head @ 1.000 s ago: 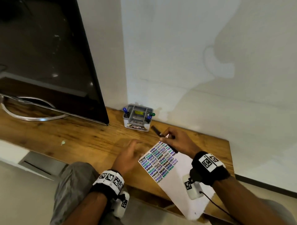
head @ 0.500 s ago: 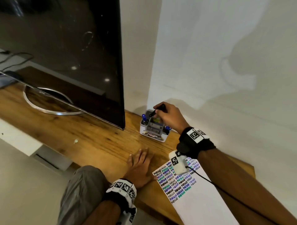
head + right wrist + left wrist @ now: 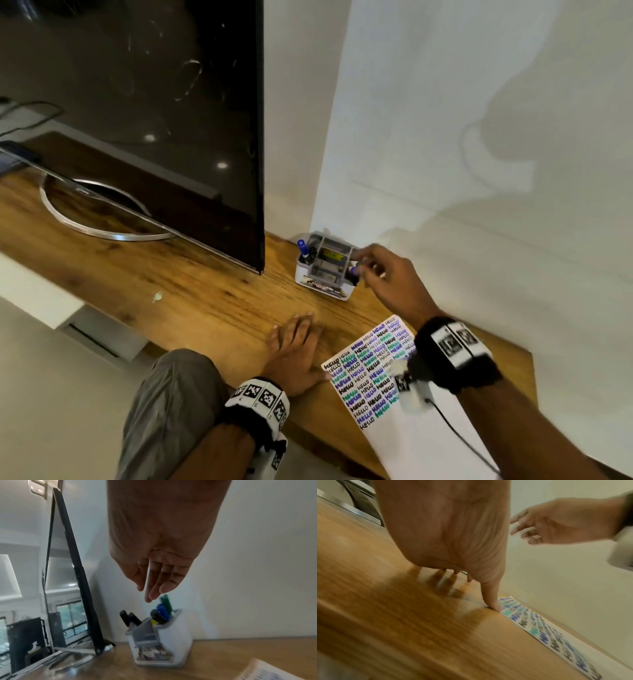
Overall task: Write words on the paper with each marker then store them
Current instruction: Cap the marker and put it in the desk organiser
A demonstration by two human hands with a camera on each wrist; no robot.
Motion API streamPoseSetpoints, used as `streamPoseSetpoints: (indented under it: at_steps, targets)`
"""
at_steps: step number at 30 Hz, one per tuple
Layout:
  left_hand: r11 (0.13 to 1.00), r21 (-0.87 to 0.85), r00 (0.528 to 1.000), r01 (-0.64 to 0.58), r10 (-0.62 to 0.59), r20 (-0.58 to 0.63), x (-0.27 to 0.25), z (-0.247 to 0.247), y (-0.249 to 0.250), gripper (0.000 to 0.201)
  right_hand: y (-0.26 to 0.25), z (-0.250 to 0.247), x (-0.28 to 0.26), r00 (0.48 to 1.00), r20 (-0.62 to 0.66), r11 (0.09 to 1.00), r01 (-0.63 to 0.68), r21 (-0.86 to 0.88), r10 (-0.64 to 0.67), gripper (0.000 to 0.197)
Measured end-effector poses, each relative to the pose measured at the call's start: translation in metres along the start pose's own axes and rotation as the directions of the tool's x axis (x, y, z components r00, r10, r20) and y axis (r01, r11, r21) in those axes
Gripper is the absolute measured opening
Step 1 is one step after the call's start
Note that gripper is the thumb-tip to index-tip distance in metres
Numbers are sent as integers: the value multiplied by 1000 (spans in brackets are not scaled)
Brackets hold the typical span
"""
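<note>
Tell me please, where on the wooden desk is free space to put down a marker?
Bare wood lies between the monitor and the left hand, left of the marker holder. It is crowded by the holder, under the right hand, and on the paper.

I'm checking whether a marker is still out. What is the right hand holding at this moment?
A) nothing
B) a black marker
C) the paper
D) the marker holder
A: the right hand hangs above the marker holder with straight, empty fingers, and the markers stand inside it.
</note>
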State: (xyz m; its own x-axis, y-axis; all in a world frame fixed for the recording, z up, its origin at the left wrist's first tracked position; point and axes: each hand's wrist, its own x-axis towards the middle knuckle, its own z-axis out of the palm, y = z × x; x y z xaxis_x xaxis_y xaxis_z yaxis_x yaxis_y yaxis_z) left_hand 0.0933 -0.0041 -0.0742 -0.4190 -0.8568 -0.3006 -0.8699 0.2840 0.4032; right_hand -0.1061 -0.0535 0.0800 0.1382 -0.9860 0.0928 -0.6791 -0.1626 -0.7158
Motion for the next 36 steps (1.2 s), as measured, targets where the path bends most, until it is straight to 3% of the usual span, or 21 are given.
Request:
streamPoseSetpoints:
  at_steps: [3,7,11,13,16,19,22,25,27,30,33,36]
  targets:
    - [1000,13,1000,-7,7,8,-3,-3,4,93,44,-15,-77,997,69,989,-35,-146,46,33]
    - [999,33,1000,4,-4,-5,-7,-2,10,90,108,-21,-175,969,203,906,-43,-421,141,49]
    - [999,24,999,27,-26,-41,-14,1,21,89,133,-15,-226,811,413,813,-126,-569,415,69]
    - [999,46,1000,3,-2,-17,-19,2,32,89,130,-10,-233,798,368,772,-182,-609,478,76]
    - [978,168,988,-121,103,113,-28,4,52,86,118,3,-229,824,250,708,-233,-667,508,81]
    - [931,272,954,-243,177,244,-36,9,68,86,112,14,-227,850,170,694,-273,-667,498,83]
    - [899,342,938,-272,169,301,-37,8,75,87,113,14,-225,831,157,699,-329,-636,534,84]
    - [903,344,950,-259,172,262,-43,13,67,86,120,20,-232,820,173,727,-360,-584,545,85]
    - [906,317,913,-280,150,380,-37,28,60,86,139,39,-241,753,257,740,-414,-531,606,88]
    - [919,265,936,-291,216,279,-40,20,52,82,138,38,-239,829,154,756,-393,-524,538,90]
    - [909,259,912,-325,230,339,-26,25,46,75,147,40,-230,806,175,749,-412,-520,565,82]
    - [925,211,901,-316,223,373,-28,32,40,94,149,46,-236,789,197,751,-428,-503,581,81]
